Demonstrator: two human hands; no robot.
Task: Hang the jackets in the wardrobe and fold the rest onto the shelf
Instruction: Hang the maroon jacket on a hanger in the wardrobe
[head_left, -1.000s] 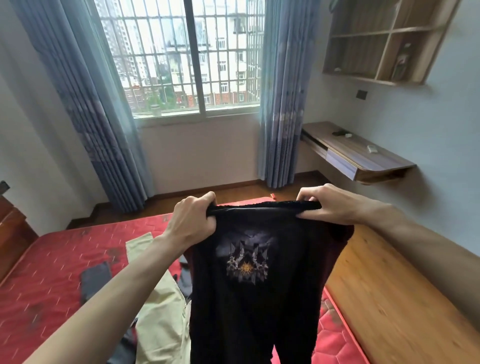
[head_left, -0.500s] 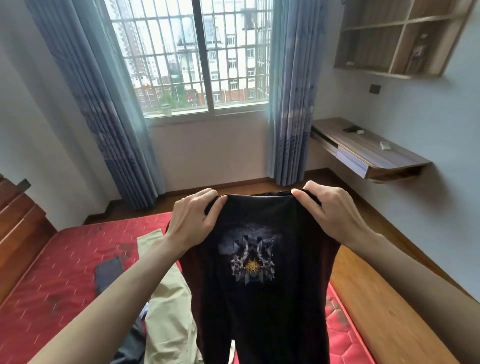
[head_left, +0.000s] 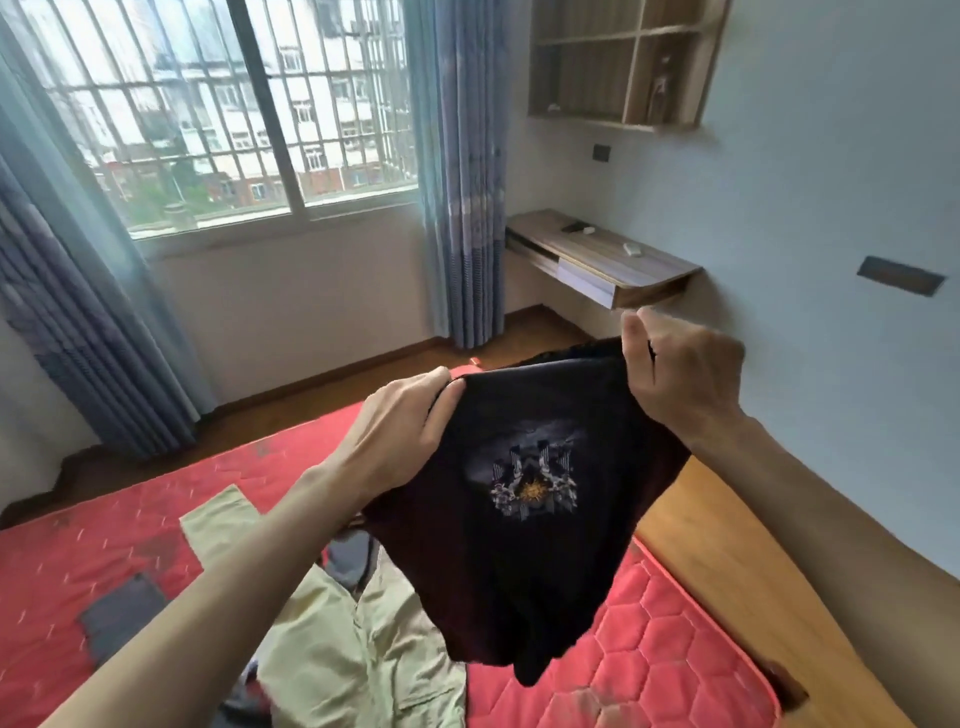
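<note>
Above red mattress, black garment pinched between left hand and right hand

Red quilted mattress, hexagon stitching, on a wooden floor. Lying on it: 1 beige cloth garment, spread flat; 1 dark grey cloth piece near the left; another dark grey piece beside the beige.

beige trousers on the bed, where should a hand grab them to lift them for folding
Probably the waist end of the beige trousers, near the button placket, coming from above on the near side. They lie flat on the red mattress with legs running away toward the window, so lifting there should let them hang straight. Both the left hand and right hand currently grip the black shirt.
</note>
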